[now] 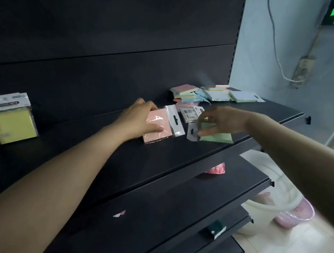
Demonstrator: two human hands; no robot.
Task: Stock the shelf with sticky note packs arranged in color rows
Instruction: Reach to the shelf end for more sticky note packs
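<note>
On the black shelf [103, 158], close to its front edge, the right hand [227, 120] pinches a green pack [217, 137] between curled fingers and thumb, at the side of its clear hang tab. Just beside it to the left, the left hand [138, 119] grips a pink pack [158, 127], lying flat in shiny wrap, fingers on its far edge. Behind lies a loose pile of pastel packs [210, 94]. Far left, a yellow pack [13, 121] stands upright; its header reads "STICKY NOTE".

Pale blue wall [257, 49], tiled floor [287, 244].
</note>
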